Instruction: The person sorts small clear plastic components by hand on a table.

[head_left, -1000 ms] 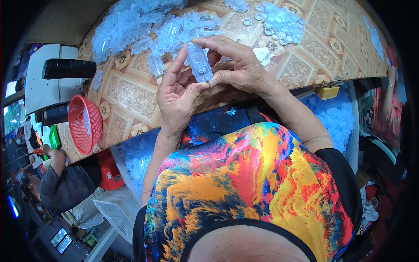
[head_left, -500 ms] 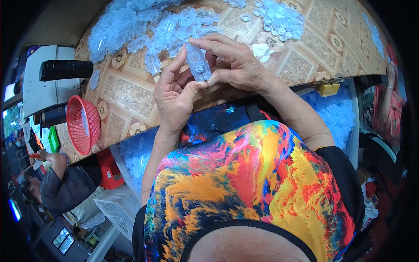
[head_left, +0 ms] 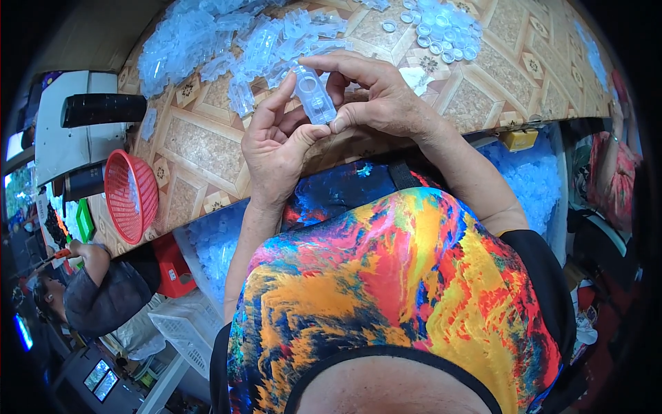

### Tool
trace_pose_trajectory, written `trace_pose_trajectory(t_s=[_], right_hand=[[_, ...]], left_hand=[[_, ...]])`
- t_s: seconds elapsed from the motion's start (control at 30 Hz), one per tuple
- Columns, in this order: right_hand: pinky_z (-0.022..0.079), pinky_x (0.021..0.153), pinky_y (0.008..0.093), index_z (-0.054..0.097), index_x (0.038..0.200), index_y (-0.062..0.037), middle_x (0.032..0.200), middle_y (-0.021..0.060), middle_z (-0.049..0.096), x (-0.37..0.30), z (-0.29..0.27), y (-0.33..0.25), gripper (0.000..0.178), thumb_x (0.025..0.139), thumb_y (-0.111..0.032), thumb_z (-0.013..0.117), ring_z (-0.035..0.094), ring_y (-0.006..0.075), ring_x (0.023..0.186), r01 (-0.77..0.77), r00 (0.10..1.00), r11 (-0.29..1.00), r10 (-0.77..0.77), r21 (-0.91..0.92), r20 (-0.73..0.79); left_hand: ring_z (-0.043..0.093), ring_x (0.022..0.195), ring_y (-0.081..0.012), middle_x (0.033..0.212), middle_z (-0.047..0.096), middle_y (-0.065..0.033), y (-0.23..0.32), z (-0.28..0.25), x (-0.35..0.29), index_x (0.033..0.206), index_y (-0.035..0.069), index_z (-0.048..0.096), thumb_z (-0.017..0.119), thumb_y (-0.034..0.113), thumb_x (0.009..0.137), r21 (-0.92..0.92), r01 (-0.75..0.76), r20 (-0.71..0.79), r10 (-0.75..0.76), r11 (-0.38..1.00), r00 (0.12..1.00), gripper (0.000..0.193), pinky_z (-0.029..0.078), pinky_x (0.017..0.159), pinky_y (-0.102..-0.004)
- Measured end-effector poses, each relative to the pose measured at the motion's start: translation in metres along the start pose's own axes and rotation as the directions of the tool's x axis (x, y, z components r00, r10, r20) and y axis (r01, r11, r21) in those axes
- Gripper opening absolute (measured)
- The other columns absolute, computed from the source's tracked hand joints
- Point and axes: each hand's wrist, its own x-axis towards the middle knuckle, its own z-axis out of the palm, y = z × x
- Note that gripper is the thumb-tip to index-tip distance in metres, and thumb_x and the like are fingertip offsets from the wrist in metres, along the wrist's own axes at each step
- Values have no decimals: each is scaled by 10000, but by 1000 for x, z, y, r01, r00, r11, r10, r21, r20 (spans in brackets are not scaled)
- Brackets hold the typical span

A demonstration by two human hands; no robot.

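Between my two hands, above the near edge of the table, is a clear plastic case (head_left: 315, 98), an oblong piece with a round ring near its far end. My left hand (head_left: 274, 141) grips its left side, with the thumb at the near end and a finger toward the far end. My right hand (head_left: 379, 96) has its thumb pressed at the near right corner and its fingers bent round the far end. Both thumbs nearly meet. Just beyond lie loose clear plastic pieces (head_left: 262, 45) of a similar look.
A big heap of clear plastic parts (head_left: 176, 52) covers the far left of the patterned table (head_left: 200, 148). Small round caps (head_left: 448, 31) lie at the far right, near a white scrap (head_left: 416, 79). A red basket (head_left: 131, 196) stands left. Another person (head_left: 103, 290) works beyond it.
The plastic case has tilted slightly in my fingers, and its ring shows more plainly. Both hands keep their hold. At the left, the other person's arm has shifted with an orange-handled tool.
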Motion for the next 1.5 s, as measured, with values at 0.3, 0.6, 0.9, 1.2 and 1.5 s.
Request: trace_pose_trajectory(t_s=[0.3, 0.6, 0.9, 1.2, 1.5], right_hand=[[481, 620, 271, 604, 1299, -35, 880, 30, 562, 2, 2, 1, 688, 705, -224, 895, 560, 120, 708, 110, 975, 927, -170, -358, -140], [536, 754, 449, 547, 1272, 47, 1039, 194, 600, -2, 18, -30, 611, 748, -159, 787, 647, 371, 923, 52, 963, 694, -226, -718, -149], [537, 674, 340, 733, 996, -52, 883, 116, 674, -23, -95, -43, 161, 837, -27, 716, 677, 252, 764, -138, 769, 732, -345, -667, -538], [481, 662, 254, 735, 934, -10, 845, 60, 692, -111, -89, -76, 84, 861, -29, 698, 622, 104, 763, -176, 850, 884, -85, -434, -519], [552, 710, 279, 765, 1030, -60, 902, 48, 747, -290, -149, 13, 243, 913, -256, 680, 700, 133, 787, -919, 348, 385, 893, 84, -285]], left_hand=[[612, 1102, -112, 1389, 575, -104, 0, 4, 4, 1550, 18, 355, 514, -46, 997, 177, 5, 79, -20, 984, 997, 579, 504, 944, -253], [648, 1066, -163, 1242, 640, -128, 2, 23, 14, 1521, -28, 350, 603, 141, 1026, 58, 60, -26, -59, 996, 998, 581, 549, 915, -294], [717, 770, -214, 995, 680, -158, 1, 40, 8, 1355, 14, 417, 544, 156, 1040, -37, 102, -174, -107, 994, 979, 368, 613, 664, -327], [725, 737, -232, 954, 695, -159, 1, 44, 5, 1316, 24, 444, 570, 155, 1028, -67, 154, -41, -157, 986, 987, 341, 624, 636, -350], [721, 744, -240, 892, 708, -165, -34, 51, 9, 1312, 19, 474, 575, 165, 1026, -73, 155, -3, -155, 985, 988, 336, 614, 647, -367]])
